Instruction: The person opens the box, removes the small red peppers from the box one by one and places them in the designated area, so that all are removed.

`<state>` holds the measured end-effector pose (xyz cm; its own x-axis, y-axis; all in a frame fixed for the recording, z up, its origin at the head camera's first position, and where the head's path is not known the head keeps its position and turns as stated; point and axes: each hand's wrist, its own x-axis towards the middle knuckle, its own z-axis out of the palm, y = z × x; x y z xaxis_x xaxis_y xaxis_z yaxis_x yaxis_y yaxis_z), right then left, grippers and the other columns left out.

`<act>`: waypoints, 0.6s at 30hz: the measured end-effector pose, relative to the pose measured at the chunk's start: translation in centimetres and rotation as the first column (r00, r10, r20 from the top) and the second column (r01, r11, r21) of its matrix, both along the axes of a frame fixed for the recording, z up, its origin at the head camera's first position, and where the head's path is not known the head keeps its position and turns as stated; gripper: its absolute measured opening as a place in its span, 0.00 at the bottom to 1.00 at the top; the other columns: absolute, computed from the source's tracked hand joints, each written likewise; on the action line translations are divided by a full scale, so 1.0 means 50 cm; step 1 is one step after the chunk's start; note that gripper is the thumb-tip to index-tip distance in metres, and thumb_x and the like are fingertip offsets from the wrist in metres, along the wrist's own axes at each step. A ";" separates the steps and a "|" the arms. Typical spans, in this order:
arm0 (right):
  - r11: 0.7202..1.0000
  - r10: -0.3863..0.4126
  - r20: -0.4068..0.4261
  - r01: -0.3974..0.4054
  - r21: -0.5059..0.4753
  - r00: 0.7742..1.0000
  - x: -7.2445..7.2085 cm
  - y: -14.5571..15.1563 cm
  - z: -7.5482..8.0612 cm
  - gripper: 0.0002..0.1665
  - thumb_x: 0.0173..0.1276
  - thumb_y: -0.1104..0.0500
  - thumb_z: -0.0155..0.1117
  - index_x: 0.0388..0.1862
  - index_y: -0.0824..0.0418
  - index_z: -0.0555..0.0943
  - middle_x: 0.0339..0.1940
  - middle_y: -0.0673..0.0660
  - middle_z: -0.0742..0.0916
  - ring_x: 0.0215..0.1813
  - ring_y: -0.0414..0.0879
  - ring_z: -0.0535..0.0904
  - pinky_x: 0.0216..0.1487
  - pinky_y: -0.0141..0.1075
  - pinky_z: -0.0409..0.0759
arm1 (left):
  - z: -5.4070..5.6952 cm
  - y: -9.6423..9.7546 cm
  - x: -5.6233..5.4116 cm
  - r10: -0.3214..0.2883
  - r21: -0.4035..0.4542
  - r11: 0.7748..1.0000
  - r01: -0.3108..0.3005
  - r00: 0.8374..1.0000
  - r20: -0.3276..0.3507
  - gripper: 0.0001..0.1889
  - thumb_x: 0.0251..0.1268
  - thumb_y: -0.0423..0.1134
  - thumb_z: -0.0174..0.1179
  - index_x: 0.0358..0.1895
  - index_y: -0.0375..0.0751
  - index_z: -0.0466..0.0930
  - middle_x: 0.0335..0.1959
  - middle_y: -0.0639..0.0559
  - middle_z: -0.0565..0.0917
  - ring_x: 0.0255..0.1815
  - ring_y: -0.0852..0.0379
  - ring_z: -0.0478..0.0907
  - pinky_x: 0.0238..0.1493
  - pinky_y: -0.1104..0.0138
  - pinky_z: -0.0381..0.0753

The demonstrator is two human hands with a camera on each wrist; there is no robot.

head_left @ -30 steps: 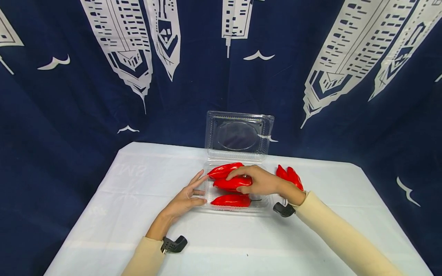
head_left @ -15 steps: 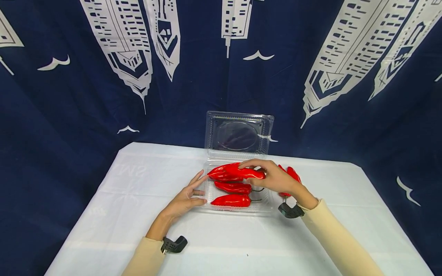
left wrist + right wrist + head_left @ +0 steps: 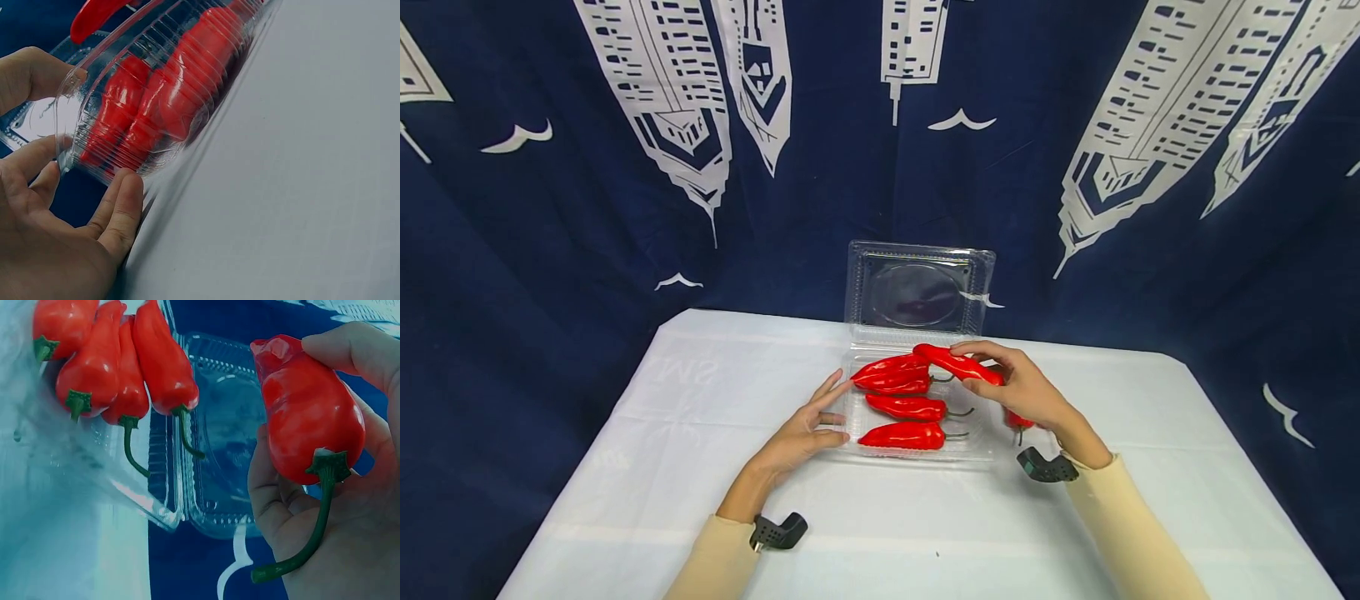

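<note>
My right hand grips a red pepper with a green stem, its thumb and fingers around the body. The pepper is raised over the back right of a clear plastic clamshell box. Inside lie several more red peppers side by side, stems to the right. At the box's left wall, my left hand has its fingers spread, the tips touching the ribbed plastic; in the left wrist view these fingers lie against the side.
The clear lid stands upright at the back of the box, before a dark blue cloth printed with white buildings. Right of the box, partly hidden by my right hand, another red pepper lies on the white table.
My right hand has lifted the pepper from among those in the box and carried it right and toward the back. The left hand stays where it was.
</note>
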<state>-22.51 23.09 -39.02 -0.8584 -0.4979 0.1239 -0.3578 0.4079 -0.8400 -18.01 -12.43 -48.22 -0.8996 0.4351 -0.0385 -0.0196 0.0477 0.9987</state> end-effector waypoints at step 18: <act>0.953 -0.298 -0.087 0.291 -0.087 0.951 0.031 0.121 -0.029 0.28 0.70 0.62 0.66 0.68 0.60 0.75 0.60 0.44 0.80 0.54 0.44 0.77 0.48 0.28 0.82 | 0.005 0.003 0.002 0.003 0.003 1.000 -0.003 1.000 0.011 0.45 0.58 0.24 0.61 0.79 0.51 0.57 0.83 0.67 0.42 0.66 0.40 0.64 0.49 0.68 0.77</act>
